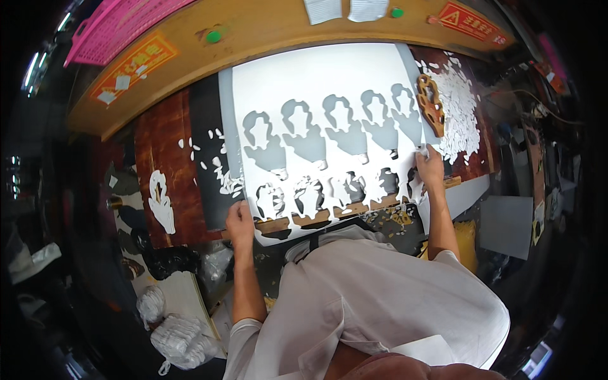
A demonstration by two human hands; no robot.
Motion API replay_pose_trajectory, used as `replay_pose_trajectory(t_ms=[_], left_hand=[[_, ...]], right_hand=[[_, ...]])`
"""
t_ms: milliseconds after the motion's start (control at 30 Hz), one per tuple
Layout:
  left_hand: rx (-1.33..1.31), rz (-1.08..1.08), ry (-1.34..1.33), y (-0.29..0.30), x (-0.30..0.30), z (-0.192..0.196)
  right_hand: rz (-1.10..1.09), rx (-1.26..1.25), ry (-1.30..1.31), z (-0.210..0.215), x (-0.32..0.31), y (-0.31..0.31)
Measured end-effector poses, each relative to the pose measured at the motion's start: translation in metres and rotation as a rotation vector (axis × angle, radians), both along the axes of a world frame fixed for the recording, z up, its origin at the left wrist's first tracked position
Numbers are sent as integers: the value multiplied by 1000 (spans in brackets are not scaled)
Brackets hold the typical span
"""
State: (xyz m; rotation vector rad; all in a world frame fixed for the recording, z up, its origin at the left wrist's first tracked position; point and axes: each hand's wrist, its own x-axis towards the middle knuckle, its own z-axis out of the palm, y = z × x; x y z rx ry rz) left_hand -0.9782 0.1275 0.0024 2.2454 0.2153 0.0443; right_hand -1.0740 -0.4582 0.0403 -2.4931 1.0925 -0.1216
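Note:
A large white sheet with rows of cut-out shapes lies across the work table, and its near end hangs over the front edge. Through the upper row of holes a grey surface shows; loose white bits lie around the lower row. My left hand is closed at the sheet's near left edge. Fingers pinched, my right hand holds the sheet's right edge. Just beyond that hand, a brown cutting die with a scalloped outline rests along the sheet's right side. The fingertips of both hands are partly hidden.
Small white scraps are heaped at the right; more lie on the left. A stack of white cut pieces sits on the reddish-brown board. A yellow machine beam spans the far side, with a pink basket on top.

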Motion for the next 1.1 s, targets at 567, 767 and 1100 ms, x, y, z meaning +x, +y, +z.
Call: replay_pose_trajectory(t_ms=[567, 767, 1100], left_hand=[[149, -245, 218, 3, 10, 55], [348, -293, 336, 1, -7, 74], [570, -555, -326, -127, 123, 30]], right_hand=[[-122, 688, -193, -31, -79, -24], [59, 358, -200, -6, -59, -75], [287, -101, -64, -74, 125, -185]])
